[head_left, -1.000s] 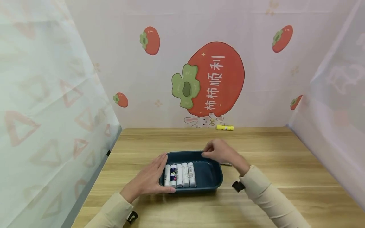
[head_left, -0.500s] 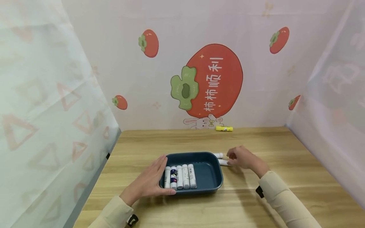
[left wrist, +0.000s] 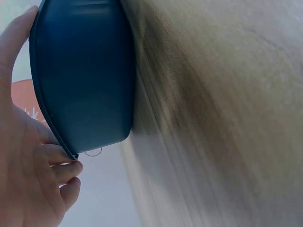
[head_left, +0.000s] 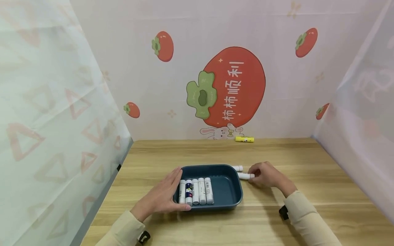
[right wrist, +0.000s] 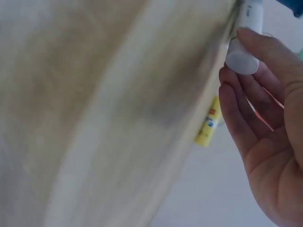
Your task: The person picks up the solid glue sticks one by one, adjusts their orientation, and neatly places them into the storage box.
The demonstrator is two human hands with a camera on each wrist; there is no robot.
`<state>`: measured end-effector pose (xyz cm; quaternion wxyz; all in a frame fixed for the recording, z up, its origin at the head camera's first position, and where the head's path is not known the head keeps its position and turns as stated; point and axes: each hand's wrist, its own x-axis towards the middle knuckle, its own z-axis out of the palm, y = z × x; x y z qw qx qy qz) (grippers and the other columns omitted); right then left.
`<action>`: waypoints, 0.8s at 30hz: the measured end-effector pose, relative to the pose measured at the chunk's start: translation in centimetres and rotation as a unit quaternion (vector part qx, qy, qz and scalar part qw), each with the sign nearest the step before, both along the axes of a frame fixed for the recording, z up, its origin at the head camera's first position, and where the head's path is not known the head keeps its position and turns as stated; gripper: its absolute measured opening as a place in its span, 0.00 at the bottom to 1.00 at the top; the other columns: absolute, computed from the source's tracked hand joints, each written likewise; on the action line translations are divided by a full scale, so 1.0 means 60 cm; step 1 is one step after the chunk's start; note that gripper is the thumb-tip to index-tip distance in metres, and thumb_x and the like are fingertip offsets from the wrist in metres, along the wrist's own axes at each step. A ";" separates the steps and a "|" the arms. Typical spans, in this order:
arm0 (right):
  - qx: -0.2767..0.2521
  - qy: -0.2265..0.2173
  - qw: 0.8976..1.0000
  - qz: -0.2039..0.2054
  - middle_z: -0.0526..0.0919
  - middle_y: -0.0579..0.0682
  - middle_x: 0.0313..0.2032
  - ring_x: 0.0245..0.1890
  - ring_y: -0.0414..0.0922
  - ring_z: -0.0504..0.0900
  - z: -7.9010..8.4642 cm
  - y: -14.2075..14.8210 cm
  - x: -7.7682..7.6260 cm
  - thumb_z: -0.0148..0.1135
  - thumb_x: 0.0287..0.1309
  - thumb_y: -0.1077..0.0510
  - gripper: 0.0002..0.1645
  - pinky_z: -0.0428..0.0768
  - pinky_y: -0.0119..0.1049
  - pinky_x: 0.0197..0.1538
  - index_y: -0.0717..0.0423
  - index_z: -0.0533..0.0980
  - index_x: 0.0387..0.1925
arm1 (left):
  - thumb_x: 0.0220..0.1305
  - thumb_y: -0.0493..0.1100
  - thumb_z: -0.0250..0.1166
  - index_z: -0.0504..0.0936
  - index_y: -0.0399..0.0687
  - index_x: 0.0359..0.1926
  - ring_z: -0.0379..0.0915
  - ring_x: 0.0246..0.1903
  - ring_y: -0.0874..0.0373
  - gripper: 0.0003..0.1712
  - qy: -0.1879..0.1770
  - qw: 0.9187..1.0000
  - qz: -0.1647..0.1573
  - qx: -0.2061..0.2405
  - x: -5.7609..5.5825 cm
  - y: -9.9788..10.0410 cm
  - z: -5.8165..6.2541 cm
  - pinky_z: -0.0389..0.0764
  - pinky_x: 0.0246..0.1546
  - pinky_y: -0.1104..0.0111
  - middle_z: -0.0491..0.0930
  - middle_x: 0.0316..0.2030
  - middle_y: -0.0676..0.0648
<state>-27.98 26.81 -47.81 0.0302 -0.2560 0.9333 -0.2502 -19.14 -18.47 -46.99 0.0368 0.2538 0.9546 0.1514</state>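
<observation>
My left hand (head_left: 163,193) holds the left end of a dark blue tray (head_left: 227,206), thumb at the near rim and fingertips at the far side. In the left wrist view, curled fingers (left wrist: 66,172) meet the rim's corner. Several glue sticks (head_left: 201,191) lie side by side in the tray's left half, mostly white, one with a dark blue label. To the right of the tray, my right hand (head_left: 266,175) pinches the end of a white glue stick (head_left: 244,176) between thumb and fingers. That same white glue stick (right wrist: 248,23) shows up close in the right wrist view.
Another white glue stick (head_left: 238,168) lies just behind the pinched one, partly hidden by the tray. Against the back wall rests a yellow glue stick (head_left: 244,139). Printed cloth walls (head_left: 277,112) enclose the wooden table (head_left: 184,150) at the back and sides.
From over the tray's far right corner, my right hand has moved right and down to the white glue stick beside the tray and grips its end. The left hand stays on the tray.
</observation>
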 end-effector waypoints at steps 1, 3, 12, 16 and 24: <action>-0.005 0.003 1.000 0.001 0.88 0.40 0.33 0.33 0.34 0.80 0.005 0.004 0.002 0.79 0.58 0.58 0.06 0.82 0.29 0.38 0.49 0.88 0.37 | 0.54 0.86 0.63 0.44 0.40 0.85 0.40 0.85 0.43 0.77 -0.001 1.000 -0.001 0.001 -0.001 0.000 0.000 0.55 0.83 0.46 0.39 0.86 0.41; -0.016 0.008 1.000 0.006 0.89 0.42 0.33 0.33 0.34 0.81 0.017 0.012 0.005 0.78 0.58 0.59 0.06 0.84 0.31 0.38 0.52 0.88 0.38 | 0.55 0.85 0.63 0.44 0.40 0.85 0.41 0.85 0.42 0.76 -0.007 1.000 -0.002 0.004 -0.002 0.001 0.003 0.55 0.83 0.46 0.39 0.86 0.41; -0.064 0.006 0.998 0.009 0.89 0.45 0.34 0.32 0.35 0.83 0.104 0.033 0.005 0.78 0.59 0.56 0.08 0.86 0.30 0.39 0.53 0.87 0.39 | 0.61 0.82 0.60 0.42 0.47 0.86 0.45 0.85 0.44 0.70 -0.036 0.999 0.014 0.024 -0.014 0.002 0.031 0.58 0.82 0.45 0.43 0.86 0.43; -0.107 0.029 0.994 0.007 0.88 0.47 0.33 0.29 0.38 0.82 0.143 0.029 0.009 0.80 0.57 0.59 0.10 0.86 0.31 0.35 0.56 0.88 0.39 | 0.65 0.80 0.59 0.44 0.48 0.86 0.47 0.84 0.45 0.65 -0.025 0.999 0.012 0.038 -0.024 0.013 0.051 0.58 0.82 0.46 0.46 0.86 0.44; -0.183 0.038 0.982 0.034 0.90 0.50 0.35 0.31 0.40 0.86 0.187 -0.005 0.022 0.79 0.58 0.60 0.10 0.88 0.32 0.38 0.54 0.88 0.42 | 0.69 0.72 0.63 0.54 0.51 0.85 0.61 0.80 0.46 0.55 0.040 0.996 -0.002 0.080 -0.046 0.061 0.096 0.68 0.77 0.46 0.58 0.83 0.46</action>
